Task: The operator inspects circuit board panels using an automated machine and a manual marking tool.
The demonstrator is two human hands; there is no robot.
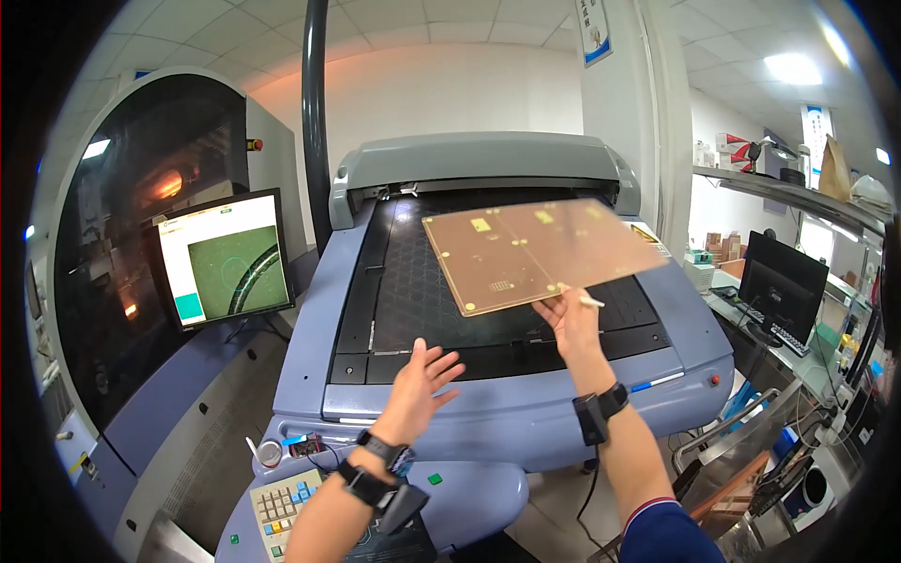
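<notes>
A flat copper-brown circuit board panel (526,253) with yellowish pads hangs tilted above the dark bed (413,305) of a blue-grey flatbed machine. My right hand (571,324) grips the panel's near edge, fingers beneath it. A thin white pen-like stick (591,301) also juts from that hand. My left hand (422,385) is held palm inward over the machine's front edge, fingers spread, touching nothing. Both wrists wear black strapped devices, and the left one also has a watch (385,450).
A monitor (225,263) showing a magnified green picture stands at left beside a large dark-fronted machine. Below my left forearm lies a keypad (282,511). A blue-and-white pen (657,382) rests on the front rim. At right, a cluttered desk holds a black monitor (784,286).
</notes>
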